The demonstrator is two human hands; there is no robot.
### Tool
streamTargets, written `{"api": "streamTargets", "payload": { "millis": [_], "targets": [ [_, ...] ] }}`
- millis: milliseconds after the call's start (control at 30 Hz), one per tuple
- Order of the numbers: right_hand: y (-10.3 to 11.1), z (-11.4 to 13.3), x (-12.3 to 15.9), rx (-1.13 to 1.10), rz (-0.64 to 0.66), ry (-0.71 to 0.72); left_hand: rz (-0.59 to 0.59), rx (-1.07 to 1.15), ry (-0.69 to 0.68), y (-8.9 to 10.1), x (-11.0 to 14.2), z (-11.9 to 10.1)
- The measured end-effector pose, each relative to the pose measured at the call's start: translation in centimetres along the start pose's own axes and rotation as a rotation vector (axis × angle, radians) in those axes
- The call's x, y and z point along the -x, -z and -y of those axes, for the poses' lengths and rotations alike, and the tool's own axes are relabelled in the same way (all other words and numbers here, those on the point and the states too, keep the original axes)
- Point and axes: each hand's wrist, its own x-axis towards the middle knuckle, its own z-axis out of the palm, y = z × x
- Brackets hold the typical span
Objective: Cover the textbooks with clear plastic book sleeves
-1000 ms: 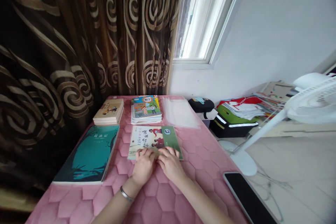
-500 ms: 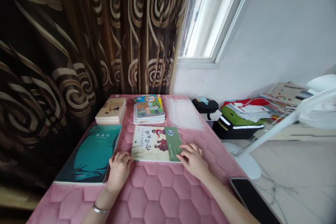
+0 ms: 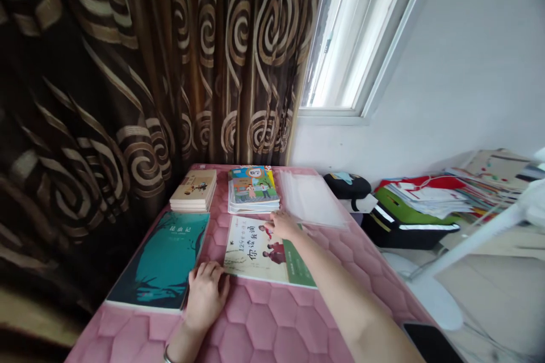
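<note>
White-and-green, the thin book (image 3: 247, 264) lies near the bench's (image 3: 259, 323) middle, probably light, bendy and slightly slick, easiest taken by opposite edges. The left hand (image 3: 205, 298), thumb apart from curled fingers, rests by its near left corner; the right hand (image 3: 284, 224) is at its far edge, grip unclear.

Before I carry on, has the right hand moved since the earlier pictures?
Yes. The right hand went from the right edge of the green-and-white book to its far edge, nearer the colourful book stack.
</note>
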Motion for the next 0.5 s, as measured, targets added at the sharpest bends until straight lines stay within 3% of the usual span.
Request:
{"api": "streamTargets", "payload": {
  "millis": [167, 300, 400, 500],
  "targets": [
    [1.0, -1.0, 3.4, -0.044, 0.122, -0.03, -0.025, -0.094, 0.077, -0.9, -0.4, 0.5],
    [-0.2, -1.5, 8.3, -0.109, 0.098, -0.058, -0.08, -0.112, 0.136, -2.4, -1.3, 0.4],
    [-1.9, -1.3, 11.5, -0.269, 0.022, -0.094, -0.074, -0.006, 0.229, -3.4, -2.6, -0.6],
    [-3.7, -1.1, 13.4, -0.565, -0.022, -0.1, -0.053, 0.252, 0.413, -4.1, -4.4, -1.8]
  ]
}}
